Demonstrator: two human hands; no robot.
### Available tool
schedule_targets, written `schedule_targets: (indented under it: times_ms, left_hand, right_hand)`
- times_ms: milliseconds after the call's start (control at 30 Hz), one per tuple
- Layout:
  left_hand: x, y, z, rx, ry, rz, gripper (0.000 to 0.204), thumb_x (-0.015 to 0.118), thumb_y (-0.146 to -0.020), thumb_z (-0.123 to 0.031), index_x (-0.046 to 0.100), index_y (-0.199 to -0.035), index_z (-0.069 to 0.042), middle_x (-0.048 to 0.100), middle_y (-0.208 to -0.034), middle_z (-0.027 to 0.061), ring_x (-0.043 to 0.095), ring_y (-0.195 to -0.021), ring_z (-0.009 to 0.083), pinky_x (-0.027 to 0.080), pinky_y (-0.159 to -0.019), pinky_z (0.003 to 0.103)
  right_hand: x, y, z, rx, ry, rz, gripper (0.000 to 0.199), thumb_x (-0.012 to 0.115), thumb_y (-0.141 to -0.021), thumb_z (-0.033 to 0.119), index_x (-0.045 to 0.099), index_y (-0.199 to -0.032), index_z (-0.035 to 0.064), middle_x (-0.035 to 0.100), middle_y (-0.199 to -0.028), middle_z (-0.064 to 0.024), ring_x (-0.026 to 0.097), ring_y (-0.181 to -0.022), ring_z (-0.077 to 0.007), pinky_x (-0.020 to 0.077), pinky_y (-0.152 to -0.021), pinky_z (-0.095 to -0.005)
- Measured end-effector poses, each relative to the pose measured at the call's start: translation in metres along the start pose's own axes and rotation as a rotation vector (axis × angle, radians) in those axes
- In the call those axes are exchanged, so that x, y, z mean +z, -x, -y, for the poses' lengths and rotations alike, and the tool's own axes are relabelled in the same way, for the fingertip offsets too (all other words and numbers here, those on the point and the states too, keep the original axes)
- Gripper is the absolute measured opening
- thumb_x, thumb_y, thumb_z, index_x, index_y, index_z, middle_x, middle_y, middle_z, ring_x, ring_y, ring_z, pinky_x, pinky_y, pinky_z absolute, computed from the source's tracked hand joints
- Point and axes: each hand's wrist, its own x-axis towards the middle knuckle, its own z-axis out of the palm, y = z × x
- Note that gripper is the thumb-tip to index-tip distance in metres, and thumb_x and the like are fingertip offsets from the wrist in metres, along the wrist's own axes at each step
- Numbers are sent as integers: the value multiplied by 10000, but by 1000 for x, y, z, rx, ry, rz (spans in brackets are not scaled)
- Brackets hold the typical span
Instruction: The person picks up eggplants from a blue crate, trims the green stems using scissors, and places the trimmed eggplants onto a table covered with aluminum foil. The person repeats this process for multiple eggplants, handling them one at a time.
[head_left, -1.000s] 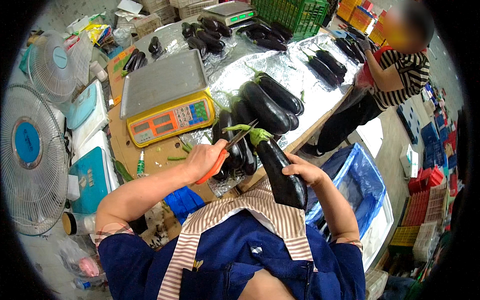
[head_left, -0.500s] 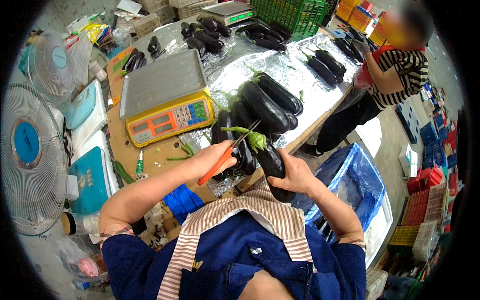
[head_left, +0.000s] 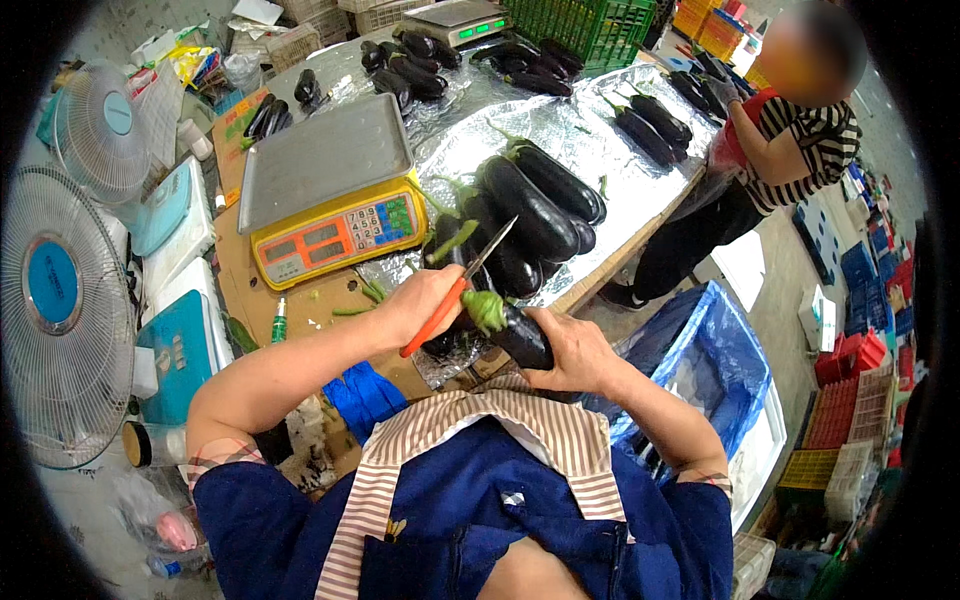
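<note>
My left hand [head_left: 425, 300] grips a knife [head_left: 480, 260] with an orange handle, its blade pointing up and to the right. My right hand [head_left: 575, 350] holds a dark purple eggplant [head_left: 520, 335] close to my chest, its green stem end [head_left: 485, 308] turned toward the knife handle. The blade lies just above that stem end. A pile of eggplants [head_left: 535, 205] rests right behind my hands on the foil-covered table [head_left: 600, 135].
A yellow weighing scale [head_left: 325, 195] stands left of the pile. Two fans [head_left: 60, 310] are at the far left. More eggplants [head_left: 650, 120] lie farther back. Another person [head_left: 790, 150] stands at the table's right. A blue-lined crate [head_left: 700, 360] sits lower right.
My right hand has drawn the eggplant in toward my chest and turned it. The knife has shifted from the stem tip to lie above the stem end.
</note>
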Motion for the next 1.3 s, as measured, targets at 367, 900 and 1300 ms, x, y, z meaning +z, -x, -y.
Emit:
schedule_targets:
  times_ms: [367, 900, 1300]
  left_hand:
    - [-31, 68, 15, -224, -221, -106, 378, 624, -795, -220, 460, -1100, -70, 577, -756, 182, 572, -696, 385, 437, -589, 446]
    - [-35, 87, 10, -454, -34, -101, 407, 637, -788, -213, 510, -1130, -30, 608, -861, 138, 602, -752, 240, 482, -643, 340]
    - [5, -21, -50, -429, 1348, 167, 674, 564, -822, -457, 287, -1303, -75, 581, -1015, 121, 638, -782, 258, 553, -563, 342]
  right_hand:
    - [-28, 1, -49, 170, -990, -123, 748, 686, -596, 229, 402, -1250, 1, 547, -1056, -63, 526, -958, -178, 388, -898, -283]
    - [-21, -68, -49, 164, -2042, -166, 488, 539, -788, 387, 539, -1052, -24, 615, -987, -213, 630, -853, -295, 505, -818, -412]
    - [-25, -93, -26, 99, -1886, -290, 523, 486, -782, 397, 523, -1083, -29, 606, -995, -191, 618, -857, -282, 496, -811, -380]
